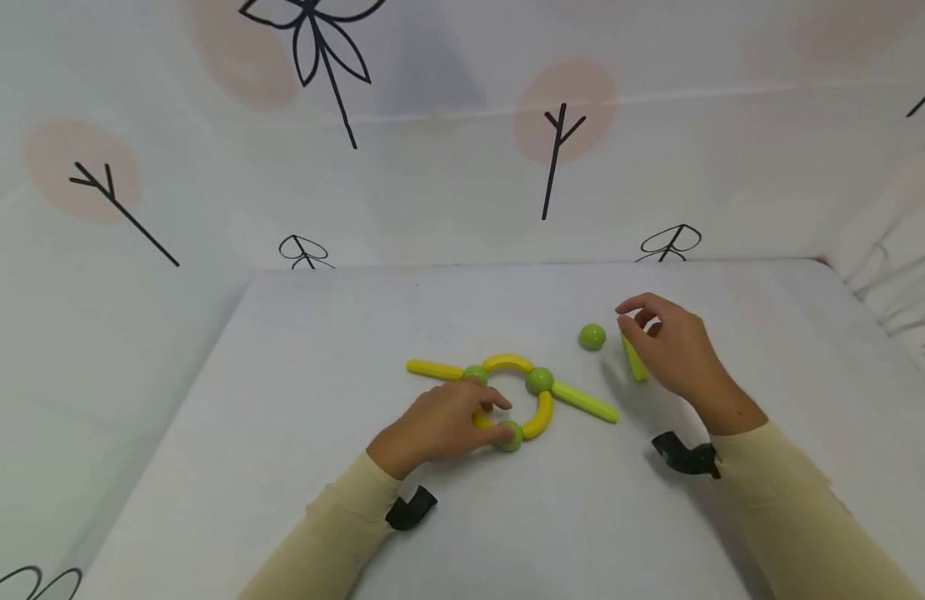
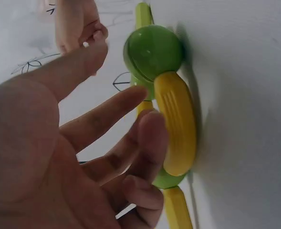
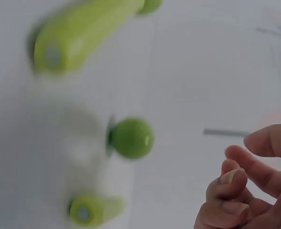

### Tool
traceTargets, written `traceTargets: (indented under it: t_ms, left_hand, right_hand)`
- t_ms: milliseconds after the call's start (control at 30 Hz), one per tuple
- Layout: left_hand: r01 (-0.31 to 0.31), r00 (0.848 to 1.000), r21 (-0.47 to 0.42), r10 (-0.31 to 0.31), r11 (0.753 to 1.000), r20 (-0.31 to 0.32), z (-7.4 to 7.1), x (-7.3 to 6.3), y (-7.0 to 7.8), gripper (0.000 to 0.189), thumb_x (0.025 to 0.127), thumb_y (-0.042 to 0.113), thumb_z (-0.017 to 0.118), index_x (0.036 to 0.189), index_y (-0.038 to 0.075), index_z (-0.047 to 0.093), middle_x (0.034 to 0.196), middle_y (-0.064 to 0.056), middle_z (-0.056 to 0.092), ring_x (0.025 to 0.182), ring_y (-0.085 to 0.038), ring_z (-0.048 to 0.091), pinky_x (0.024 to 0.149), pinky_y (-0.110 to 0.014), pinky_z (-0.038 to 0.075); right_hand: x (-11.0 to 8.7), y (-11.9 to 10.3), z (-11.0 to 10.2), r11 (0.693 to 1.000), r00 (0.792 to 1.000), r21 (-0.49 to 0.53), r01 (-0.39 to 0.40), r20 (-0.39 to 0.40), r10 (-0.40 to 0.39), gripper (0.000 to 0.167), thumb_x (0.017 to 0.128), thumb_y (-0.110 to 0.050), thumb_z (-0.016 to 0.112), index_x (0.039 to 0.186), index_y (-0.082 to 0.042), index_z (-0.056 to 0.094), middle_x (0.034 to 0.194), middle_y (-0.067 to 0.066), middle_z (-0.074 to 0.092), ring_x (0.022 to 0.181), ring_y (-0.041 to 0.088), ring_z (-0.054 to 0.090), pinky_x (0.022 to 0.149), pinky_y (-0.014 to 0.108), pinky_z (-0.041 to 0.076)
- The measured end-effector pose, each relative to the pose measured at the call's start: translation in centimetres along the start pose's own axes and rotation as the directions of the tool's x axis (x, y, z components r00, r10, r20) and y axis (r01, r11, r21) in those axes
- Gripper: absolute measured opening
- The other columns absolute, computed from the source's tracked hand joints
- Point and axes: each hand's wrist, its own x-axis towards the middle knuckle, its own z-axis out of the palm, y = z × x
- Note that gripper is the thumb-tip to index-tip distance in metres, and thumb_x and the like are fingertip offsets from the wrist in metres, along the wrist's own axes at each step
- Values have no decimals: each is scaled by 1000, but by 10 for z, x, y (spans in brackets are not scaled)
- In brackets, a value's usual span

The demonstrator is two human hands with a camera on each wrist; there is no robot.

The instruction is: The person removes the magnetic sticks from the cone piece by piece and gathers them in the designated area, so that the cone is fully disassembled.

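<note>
Yellow curved rods [image 1: 542,412] and green balls [image 1: 540,380] form a ring on the white surface. From it a straight yellow rod [image 1: 434,369] sticks out left and a light green rod [image 1: 586,402] right. My left hand [image 1: 443,421] hovers over the ring's left side, its thumb by the near ball [image 2: 154,53] and its fingers beside a curved rod [image 2: 178,126]; contact is unclear. Loosely bent, my right hand [image 1: 672,346] is raised above a loose light green rod [image 1: 637,365], which it partly covers. It holds nothing. Left of it lies a loose green ball [image 3: 132,138].
A white cloth [image 1: 432,192] with line drawings and pale pink circles hangs behind the white tabletop [image 1: 297,333] and along its sides. Dark bands [image 1: 412,508] sit at both wrists, over beige sleeves.
</note>
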Motion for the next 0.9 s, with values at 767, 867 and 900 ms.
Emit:
traceTargets:
  t_ms: [767, 867, 900]
  left_hand:
    - [1, 977, 255, 53, 967, -204, 18, 46, 34, 36, 96, 38, 67, 129, 23, 67, 104, -1, 66, 64, -10, 52, 54, -19, 40]
    - [-6, 975, 273, 66, 962, -211, 19, 47, 33, 36, 96, 39, 67, 129, 24, 67, 103, 0, 66, 67, -10, 54, 55, -20, 41]
    - [-8, 975, 282, 70, 959, -211, 20, 47, 33, 36, 96, 39, 66, 129, 25, 67, 104, 0, 67, 68, -10, 55, 56, -20, 41]
  right_hand:
    - [-26, -7, 32, 978, 922, 0, 206, 334, -195, 24, 89, -20, 76, 109, -9, 69, 82, -1, 61, 69, 12, 50, 58, 25, 45]
    - [-25, -4, 32, 974, 910, -40, 223, 366, -193, 27, 87, -20, 78, 110, -9, 69, 81, -2, 60, 70, 12, 49, 61, 25, 43]
    - [-25, -4, 32, 973, 908, -53, 224, 374, -188, 28, 86, -20, 79, 110, -10, 69, 80, -3, 60, 71, 12, 49, 62, 25, 43]
